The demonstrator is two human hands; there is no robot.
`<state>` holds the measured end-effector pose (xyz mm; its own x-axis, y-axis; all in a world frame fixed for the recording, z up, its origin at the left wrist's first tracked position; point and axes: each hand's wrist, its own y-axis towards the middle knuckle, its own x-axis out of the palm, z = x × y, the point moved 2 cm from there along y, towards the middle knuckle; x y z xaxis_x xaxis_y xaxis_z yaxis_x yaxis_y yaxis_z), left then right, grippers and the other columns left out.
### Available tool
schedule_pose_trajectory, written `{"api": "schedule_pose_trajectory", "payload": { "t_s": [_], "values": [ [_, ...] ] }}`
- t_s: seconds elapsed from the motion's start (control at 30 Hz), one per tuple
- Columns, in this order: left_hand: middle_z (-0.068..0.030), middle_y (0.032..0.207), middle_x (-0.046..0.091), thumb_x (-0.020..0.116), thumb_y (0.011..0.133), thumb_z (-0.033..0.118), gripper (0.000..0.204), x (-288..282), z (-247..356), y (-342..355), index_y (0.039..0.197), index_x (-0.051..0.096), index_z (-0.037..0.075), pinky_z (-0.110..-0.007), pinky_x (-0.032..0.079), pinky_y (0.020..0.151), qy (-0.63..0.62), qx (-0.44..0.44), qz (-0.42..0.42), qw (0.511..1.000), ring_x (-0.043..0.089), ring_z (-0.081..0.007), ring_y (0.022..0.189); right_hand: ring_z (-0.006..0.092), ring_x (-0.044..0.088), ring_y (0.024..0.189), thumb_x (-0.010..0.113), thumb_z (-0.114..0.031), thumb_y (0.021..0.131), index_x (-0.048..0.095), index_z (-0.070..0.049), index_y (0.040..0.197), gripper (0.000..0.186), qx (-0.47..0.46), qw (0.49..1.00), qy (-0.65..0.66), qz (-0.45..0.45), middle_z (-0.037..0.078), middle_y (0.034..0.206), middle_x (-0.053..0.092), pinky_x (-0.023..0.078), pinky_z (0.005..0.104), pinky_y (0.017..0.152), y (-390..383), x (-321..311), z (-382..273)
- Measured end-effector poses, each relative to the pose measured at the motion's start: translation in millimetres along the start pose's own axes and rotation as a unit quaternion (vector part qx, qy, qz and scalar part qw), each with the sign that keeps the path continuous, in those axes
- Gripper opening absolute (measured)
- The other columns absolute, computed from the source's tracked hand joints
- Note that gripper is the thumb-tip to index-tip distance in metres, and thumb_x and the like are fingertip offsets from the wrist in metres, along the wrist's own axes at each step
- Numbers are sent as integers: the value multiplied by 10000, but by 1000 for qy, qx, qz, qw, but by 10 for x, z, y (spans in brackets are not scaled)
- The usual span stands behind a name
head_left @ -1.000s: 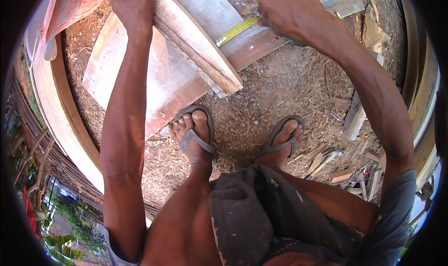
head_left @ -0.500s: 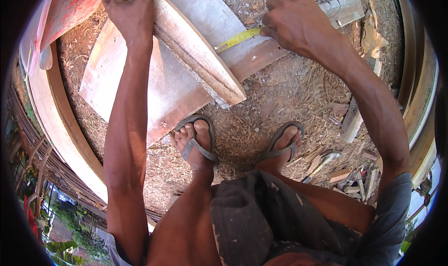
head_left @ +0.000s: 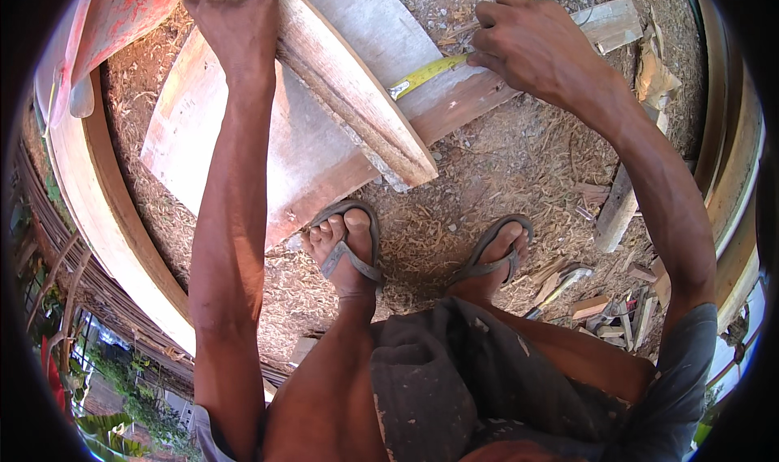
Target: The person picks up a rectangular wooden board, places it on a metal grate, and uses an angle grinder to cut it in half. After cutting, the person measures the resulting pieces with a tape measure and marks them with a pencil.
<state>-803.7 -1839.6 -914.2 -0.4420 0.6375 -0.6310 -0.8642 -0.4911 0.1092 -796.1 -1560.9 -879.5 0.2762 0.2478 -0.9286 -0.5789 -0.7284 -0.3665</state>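
The bare left hand (head_left: 235, 25) is cropped by the upper edge, and the flat yellow measuring tape (head_left: 428, 73) is partly hidden by the bare right hand (head_left: 537, 47).

An extended yellow tape blade (head_left: 430, 73) slants away from a wooden plank (head_left: 355, 89) — rough-edged, diagonal over a pale board (head_left: 312, 141).

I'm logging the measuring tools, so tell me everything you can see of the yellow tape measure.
The yellow tape measure shows as a narrow strip, probably metal, with a paler, shiny patch at its left end. It slants up to the right across the wide pale board. Its left end is at the edge of the narrow plank; whether it hooks there is unclear. Its right end runs into the curled fingers of the right hand. No case shows.
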Motion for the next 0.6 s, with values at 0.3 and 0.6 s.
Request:
{"api": "schedule_pose_trajectory", "payload": {
  "t_s": [0.3, 0.6],
  "values": [
    [-273, 1525, 258, 766, 837, 466, 1011, -160, 53, -743, 1522, 238, -58, -470, 306, 1170, -19, 19, -39, 999, 292, -402, 1438, 226, 640, 900, 656, -340, 908, 735, -53, 850, 304, -4, 1000, 1, 15, 84, 915, 655, 554, 369, 790, 23, -47, -11],
    [-297, 1537, 203, 807, 794, 387, 965, -49, 164, -1073, 1499, 301, -36, -495, 235, 1187, -26, -4, -61, 998, 193, -416, 1467, 228, 642, 896, 645, -342, 918, 731, -55, 865, 304, -11, 1000, 0, 9, 84, 927, 651, 549, 376, 810, 26, -66, -18]
  ]
}}
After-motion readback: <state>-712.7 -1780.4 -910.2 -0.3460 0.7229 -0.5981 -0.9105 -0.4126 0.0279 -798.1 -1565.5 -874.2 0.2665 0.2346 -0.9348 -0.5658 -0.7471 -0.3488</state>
